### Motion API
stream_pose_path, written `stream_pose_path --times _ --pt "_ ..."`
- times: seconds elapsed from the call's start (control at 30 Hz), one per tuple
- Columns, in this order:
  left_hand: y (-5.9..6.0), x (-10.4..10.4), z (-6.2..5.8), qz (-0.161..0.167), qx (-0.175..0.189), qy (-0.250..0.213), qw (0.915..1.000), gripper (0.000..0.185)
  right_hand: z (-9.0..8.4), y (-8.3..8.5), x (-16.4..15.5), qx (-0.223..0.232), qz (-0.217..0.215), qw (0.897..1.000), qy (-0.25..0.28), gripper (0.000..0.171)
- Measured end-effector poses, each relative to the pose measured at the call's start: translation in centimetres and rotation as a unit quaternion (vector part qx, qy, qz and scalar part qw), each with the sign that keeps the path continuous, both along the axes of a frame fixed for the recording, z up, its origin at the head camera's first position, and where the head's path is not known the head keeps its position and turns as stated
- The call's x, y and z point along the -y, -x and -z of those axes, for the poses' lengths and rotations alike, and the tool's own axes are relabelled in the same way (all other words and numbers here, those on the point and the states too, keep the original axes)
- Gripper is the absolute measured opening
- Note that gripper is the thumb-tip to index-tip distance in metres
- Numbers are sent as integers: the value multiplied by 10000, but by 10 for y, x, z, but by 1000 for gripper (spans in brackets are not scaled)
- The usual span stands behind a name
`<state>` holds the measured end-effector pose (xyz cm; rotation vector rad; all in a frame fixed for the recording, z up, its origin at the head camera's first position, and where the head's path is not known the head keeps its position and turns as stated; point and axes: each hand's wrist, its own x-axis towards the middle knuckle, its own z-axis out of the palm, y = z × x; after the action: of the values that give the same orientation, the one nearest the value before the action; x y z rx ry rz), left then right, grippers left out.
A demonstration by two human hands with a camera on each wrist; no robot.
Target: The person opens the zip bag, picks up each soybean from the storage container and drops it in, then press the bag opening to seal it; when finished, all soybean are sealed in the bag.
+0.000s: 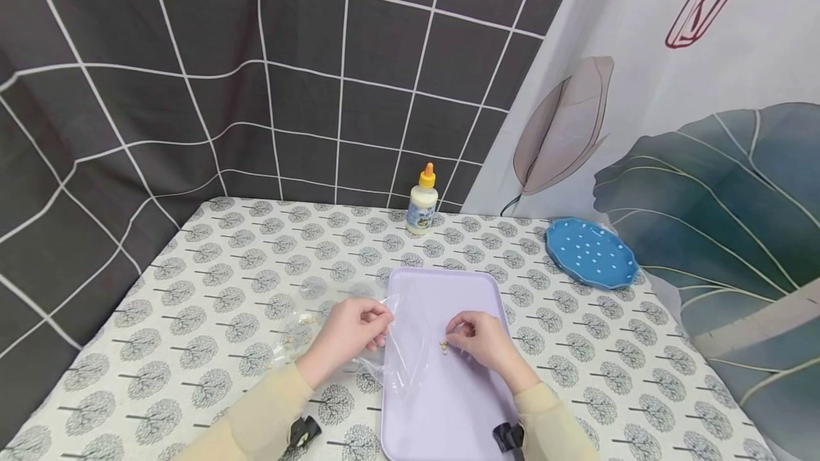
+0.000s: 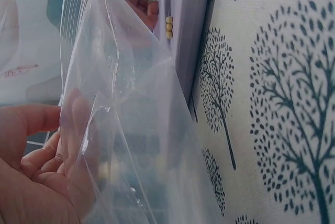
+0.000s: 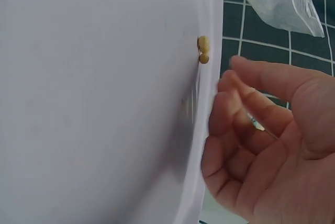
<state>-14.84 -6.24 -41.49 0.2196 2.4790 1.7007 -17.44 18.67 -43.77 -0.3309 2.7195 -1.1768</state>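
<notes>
My left hand (image 1: 355, 329) pinches the edge of a clear plastic zip bag (image 2: 131, 135), which hangs over the left side of the lilac tray (image 1: 448, 425). On the tray, several small yellowish beads (image 2: 169, 27) lie in a short row. Close beside those beads (image 1: 444, 347) is my right hand (image 1: 483, 340). In the right wrist view its fingers (image 3: 222, 111) are loosely bent, the thumb stands apart from them, and nothing shows between them.
Left of the tray lies more clear plastic (image 1: 297, 333) with small yellowish bits in it. A glue bottle (image 1: 422, 208) with an orange tip stands at the table's back edge. A blue dotted plate (image 1: 591, 253) sits at the back right.
</notes>
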Motion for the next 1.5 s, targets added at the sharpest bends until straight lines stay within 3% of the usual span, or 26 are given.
stream_pose_path --times 0.33,0.7,1.23,1.5 --pt "-1 0 -2 -10 -9 -28 10000 14 -1 2 6 -43 -358 9937 -1062 14" --pt "0 0 -2 12 -28 -36 10000 12 -2 3 8 -290 -462 9890 -1377 16" --pt "-1 -1 -3 14 -1 -13 10000 13 -3 1 6 -330 -305 9897 -1357 15" --pt "-2 0 -3 -13 2 -41 10000 13 -10 -5 7 -386 -107 9964 -751 11"
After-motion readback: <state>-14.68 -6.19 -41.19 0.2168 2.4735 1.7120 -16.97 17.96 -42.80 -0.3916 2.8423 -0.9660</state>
